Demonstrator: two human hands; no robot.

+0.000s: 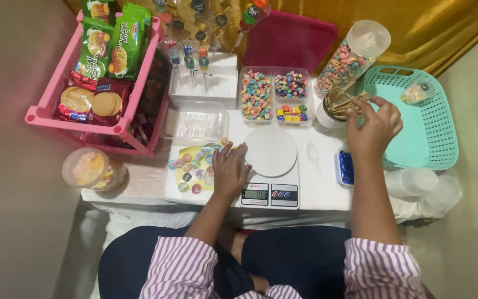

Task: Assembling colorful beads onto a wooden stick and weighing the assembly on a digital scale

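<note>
Crowded with sweets, the low white table [327, 194] leaves little margin: right hand [373, 128], fingers pinched on wooden sticks [345, 103] in their white cup [325, 117], could tip it, while left hand [230, 170] lies flat, fingers spread, on round stickers [192, 166].

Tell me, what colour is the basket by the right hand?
The basket is mint green, seen in the head view, just beyond the right hand.

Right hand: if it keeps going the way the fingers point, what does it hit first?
Most likely the wooden sticks in the white cup; the right hand has its fingertips at them already, pointing up-left. Depth is unclear.
</note>
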